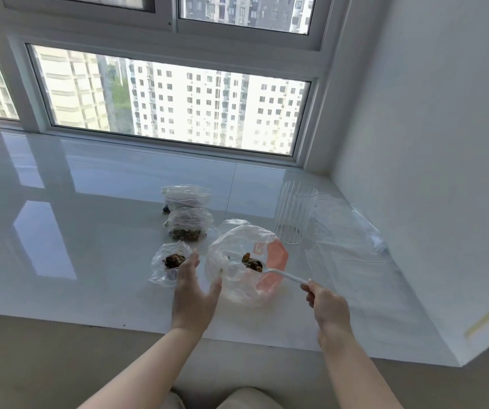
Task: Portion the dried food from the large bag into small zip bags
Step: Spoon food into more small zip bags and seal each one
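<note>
1. Three small zip bags lie on the glossy white sill (89,231), left of centre. The nearest bag (168,265) sits open at lower centre-left with a dark clump of dried food inside. The middle bag (188,224) lies just beyond it, holding a fuller portion. The far bag (185,199) lies just behind that, its contents hard to make out.
2. The left hand (194,293) reaches up from the lower middle of the frame, fingers spread. They touch the nearest bag's right edge on one side and the big bag's left edge on the other. The fingers look straight rather than curled round anything.
3. One big bag (244,264) sits at centre, its mouth gaping towards the camera. It is clear plastic with an orange-pink printed patch on its right side; the white mark there is too small to read. A small heap of dried food (252,261) lies in it.
4. One white spoon (284,274) has its long axis running from lower right up to upper left, its bowl end in the big bag at the food.
5. The right hand (327,302) pinches the spoon's handle end, fingers curled round it.
6. One clear ribbed glass (295,216) stands upright right of the big bag.
7. Flat clear plastic (346,231), seemingly spare bags, lies at right beside the wall; I cannot count the sheets.
</note>
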